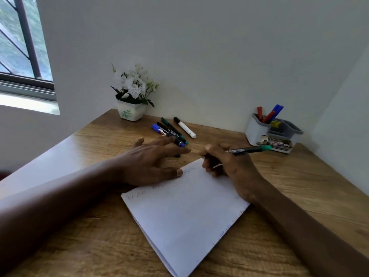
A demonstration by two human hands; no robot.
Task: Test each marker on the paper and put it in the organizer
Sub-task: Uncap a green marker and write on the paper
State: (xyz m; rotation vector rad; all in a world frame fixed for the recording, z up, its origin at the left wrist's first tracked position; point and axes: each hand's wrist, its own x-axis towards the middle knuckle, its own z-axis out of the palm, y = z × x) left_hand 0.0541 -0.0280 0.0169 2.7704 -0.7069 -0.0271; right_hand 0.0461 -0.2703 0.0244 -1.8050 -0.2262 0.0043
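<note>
A: What is the right hand [225, 164] doing?

B: It is gripping a green-ended marker [247, 150]. The fingers are curling round the barrel, and the green end is pointing out to the right of the hand, toward the organizer [257, 132]. The writing tip is hiding inside the hand, so I cannot tell if it is touching the paper [185, 212].

A: Where is the paper lying?

B: It is lying on the worktop [299, 186], between and under both hands. The right hand is resting at its far corner.

A: Is the left hand [151, 162] holding anything?

B: No. It is lying palm down with fingers straight and spread, and the thumb is resting on the paper's left edge. The fingertips are reaching over the near ends of the loose markers [171, 130] just beyond that hand; whether they are touching one, I cannot tell.

A: What else is standing around?

B: A white marker [185, 127] is lying beside that group, on the right hand's side. Red and blue markers [269, 114] are leaning in the organizer's back compartment, beyond the right hand. A flower pot [130, 112] is standing well beyond the left hand.
</note>
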